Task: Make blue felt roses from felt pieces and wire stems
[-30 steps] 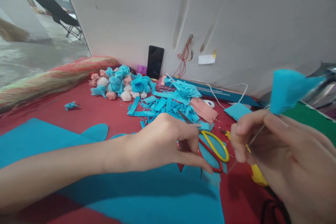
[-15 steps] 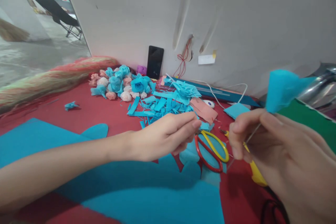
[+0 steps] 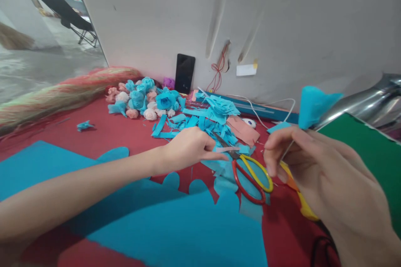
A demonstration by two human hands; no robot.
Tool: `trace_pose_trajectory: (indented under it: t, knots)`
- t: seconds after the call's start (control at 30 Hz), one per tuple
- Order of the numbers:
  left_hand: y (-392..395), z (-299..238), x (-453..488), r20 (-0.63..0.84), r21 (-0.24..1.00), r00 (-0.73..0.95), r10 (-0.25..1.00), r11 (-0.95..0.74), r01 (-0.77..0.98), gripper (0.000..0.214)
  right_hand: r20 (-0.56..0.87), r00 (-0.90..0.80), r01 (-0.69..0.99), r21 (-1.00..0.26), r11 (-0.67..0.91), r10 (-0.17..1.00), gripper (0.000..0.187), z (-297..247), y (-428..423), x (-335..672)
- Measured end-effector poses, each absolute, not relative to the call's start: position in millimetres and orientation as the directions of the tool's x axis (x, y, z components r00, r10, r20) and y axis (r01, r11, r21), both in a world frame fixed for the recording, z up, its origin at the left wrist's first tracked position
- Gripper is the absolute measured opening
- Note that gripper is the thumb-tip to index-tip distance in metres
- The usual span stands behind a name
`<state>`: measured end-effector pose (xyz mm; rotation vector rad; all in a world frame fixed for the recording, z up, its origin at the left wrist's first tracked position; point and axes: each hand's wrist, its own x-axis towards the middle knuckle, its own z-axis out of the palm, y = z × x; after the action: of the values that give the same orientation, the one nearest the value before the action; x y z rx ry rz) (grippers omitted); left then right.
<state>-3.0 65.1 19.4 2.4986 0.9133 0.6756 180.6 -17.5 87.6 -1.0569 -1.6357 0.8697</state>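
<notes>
My right hand (image 3: 328,171) pinches a thin stem with a blue crepe-paper petal (image 3: 310,106) rolled at its top, standing up above the fingers. My left hand (image 3: 191,150) is over the table beside the scissors (image 3: 252,177), which have one red and one yellow handle. Its thumb stretches out apart from the curled fingers, and I see nothing held; the fingertips are partly hidden. A pale narrow strip (image 3: 227,149) crosses the scissor blades. Under my left forearm lies a large blue paper sheet (image 3: 188,229) with rounded cut-outs along its edge.
Blue paper scraps (image 3: 200,125) and a pink paper piece (image 3: 242,129) lie beyond the scissors. Blue, pink and white paper flowers (image 3: 140,98) are heaped at the back left. A black phone (image 3: 184,74) leans on the wall. A green board (image 3: 357,146) lies at the right.
My left hand has drawn back leftward from the scissors, its thumb now apart from the fingers. My right hand, with the blue petal, has shifted slightly left.
</notes>
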Motion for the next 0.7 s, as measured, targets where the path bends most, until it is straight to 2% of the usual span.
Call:
trace_pose_trajectory:
  t: [0.17, 0.3, 0.47, 0.53, 0.63, 0.7]
  knots:
    - [66.8, 22.7, -5.1, 0.325, 0.447, 0.699, 0.637, -0.755, 0.48, 0.015, 0.314, -0.167, 0.214, -0.914, 0.345, 0.935, 0.032, 87.9, -19.0, 181.9]
    - [67.2, 24.1, -6.1, 0.275, 0.465, 0.735, 0.62, -0.755, 0.463, 0.029, 0.305, -0.169, 0.218, -0.916, 0.337, 0.937, 0.032, 89.6, -19.2, 181.8]
    - [64.6, 25.6, -4.3, 0.307, 0.513, 0.73, 0.611, -0.752, 0.414, 0.029, 0.303, -0.18, 0.221, -0.914, 0.339, 0.936, 0.03, 88.2, -18.0, 182.0]
    - [63.2, 26.7, -3.2, 0.316, 0.523, 0.723, 0.614, -0.749, 0.408, 0.015, 0.293, -0.171, 0.227, -0.917, 0.327, 0.941, 0.031, 87.4, -18.0, 181.8]
    - [59.9, 29.0, -2.1, 0.331, 0.54, 0.699, 0.634, -0.735, 0.41, 0.037, 0.282, -0.152, 0.229, -0.922, 0.311, 0.947, 0.032, 86.7, -18.4, 182.1]
    - [57.1, 30.8, -1.6, 0.348, 0.564, 0.685, 0.64, -0.727, 0.393, 0.032, 0.283, -0.147, 0.248, -0.917, 0.312, 0.948, 0.033, 86.1, -18.7, 182.9]
